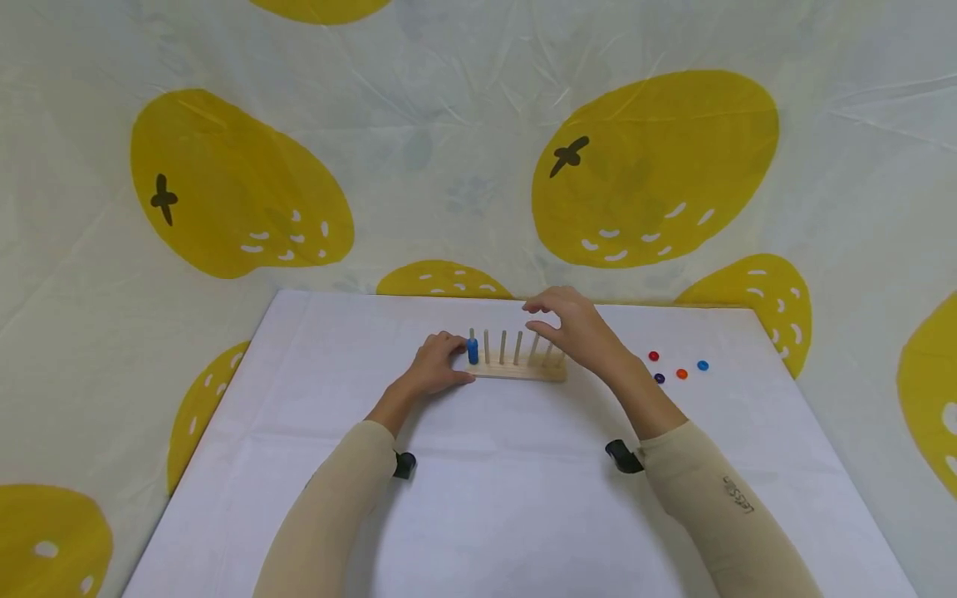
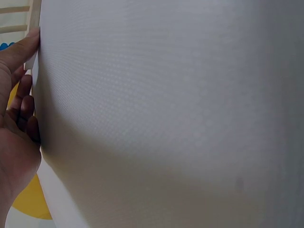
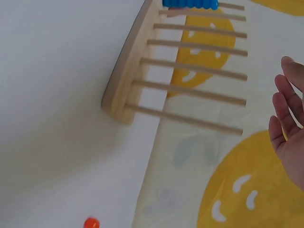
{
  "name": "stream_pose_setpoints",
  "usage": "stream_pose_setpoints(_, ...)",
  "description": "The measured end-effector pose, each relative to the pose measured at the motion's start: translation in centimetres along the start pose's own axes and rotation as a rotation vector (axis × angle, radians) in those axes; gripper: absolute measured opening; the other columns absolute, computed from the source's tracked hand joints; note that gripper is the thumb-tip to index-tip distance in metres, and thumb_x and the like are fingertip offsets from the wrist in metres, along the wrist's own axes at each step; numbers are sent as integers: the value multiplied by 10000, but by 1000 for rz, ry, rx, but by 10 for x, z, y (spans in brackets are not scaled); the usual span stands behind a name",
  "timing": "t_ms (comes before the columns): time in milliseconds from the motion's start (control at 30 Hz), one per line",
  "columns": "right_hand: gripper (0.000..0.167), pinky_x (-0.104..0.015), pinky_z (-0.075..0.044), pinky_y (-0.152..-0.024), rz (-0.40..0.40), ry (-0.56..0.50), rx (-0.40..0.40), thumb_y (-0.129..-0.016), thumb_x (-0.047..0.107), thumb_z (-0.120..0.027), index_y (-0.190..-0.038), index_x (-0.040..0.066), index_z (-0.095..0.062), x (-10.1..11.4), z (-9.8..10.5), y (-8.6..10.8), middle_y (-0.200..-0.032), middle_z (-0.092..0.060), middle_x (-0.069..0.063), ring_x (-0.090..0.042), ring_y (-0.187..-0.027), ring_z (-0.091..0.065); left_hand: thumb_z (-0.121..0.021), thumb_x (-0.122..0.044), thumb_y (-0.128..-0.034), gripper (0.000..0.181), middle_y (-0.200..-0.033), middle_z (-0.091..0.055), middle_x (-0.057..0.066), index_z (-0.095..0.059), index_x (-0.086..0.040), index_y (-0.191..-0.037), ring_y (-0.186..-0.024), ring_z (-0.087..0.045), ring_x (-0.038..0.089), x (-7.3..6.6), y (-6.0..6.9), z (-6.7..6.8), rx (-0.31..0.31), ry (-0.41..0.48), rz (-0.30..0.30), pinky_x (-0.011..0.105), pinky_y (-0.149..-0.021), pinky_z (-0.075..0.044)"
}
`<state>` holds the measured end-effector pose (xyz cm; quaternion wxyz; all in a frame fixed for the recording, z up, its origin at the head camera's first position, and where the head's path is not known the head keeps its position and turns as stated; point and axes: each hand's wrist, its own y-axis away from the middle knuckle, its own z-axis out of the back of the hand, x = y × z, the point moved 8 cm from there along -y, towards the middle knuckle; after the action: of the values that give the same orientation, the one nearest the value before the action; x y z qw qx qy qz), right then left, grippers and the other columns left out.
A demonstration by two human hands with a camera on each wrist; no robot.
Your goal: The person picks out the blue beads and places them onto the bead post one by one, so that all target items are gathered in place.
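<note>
A wooden peg rack (image 1: 519, 373) with a row of upright pegs stands toward the back of the table. Blue beads (image 1: 473, 352) are stacked on its leftmost peg; the right wrist view shows the same blue stack (image 3: 190, 4). My left hand (image 1: 434, 365) holds the rack's left end, thumb at the front and fingers behind. In the left wrist view, the thumb of the left hand (image 2: 14, 142) lies against the base (image 2: 33, 19). Above the rack's right end is my right hand (image 1: 576, 328), fingers loosely bent and nothing in them. The other pegs carry no beads.
Right of the rack lie a red bead (image 1: 654, 355), a dark purple bead (image 1: 660, 379), an orange bead (image 1: 682, 374) and a blue bead (image 1: 703, 365). A white cloth (image 1: 508, 515) covers the table. Behind hangs a curtain (image 1: 441, 166) with yellow fruit shapes.
</note>
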<state>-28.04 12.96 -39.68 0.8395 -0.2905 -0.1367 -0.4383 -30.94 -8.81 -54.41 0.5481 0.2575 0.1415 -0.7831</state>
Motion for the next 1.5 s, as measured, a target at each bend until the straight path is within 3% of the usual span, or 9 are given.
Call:
stream_pose_setpoints(200,308,-488,-498,-957,33,35,-157,-861,66,-827,-1153,35,-733,-25,29,26,-1148,-719,-118,-321,-1114,-589,-888,-304,-819,648,-1241,-617,92,-629,-65,-1363,-1172,-514,278,-2,1,1,-10,4,-7,462,-1062,-417)
stream_pose_setpoints(367,334,-510,-511,-963,-32,63,-194,-857,54,-828,-1173,35,-723,-53,46,49,-1164,-709,-119,-316,-1137,-602,-878,-312,-834,648,-1255,-611,81,-620,-80,-1380,-1203,-507,273,0,1,0,0,-7,8,456,-1090,-405)
stream_pose_setpoints(1133,419,-653,-461,-1010,-545,107,-52,-1014,241,-675,-1373,38,-601,-197,78,158,-1347,-573,-230,-436,-1233,-521,-881,-324,-828,646,-1248,-616,79,-627,-82,-1370,-1198,-513,274,3,-2,-2,-5,-1,6,456,-1093,-409)
stream_pose_setpoints(1500,502,-657,-472,-985,-664,74,0,-1024,236,-658,-1438,-15,-525,-233,74,191,-1397,-499,-311,-502,-1195,-524,-872,-329,-840,653,-1256,-603,72,-613,-89,-1390,-1188,-506,258,5,-1,-4,10,0,21,440,-1090,-415)
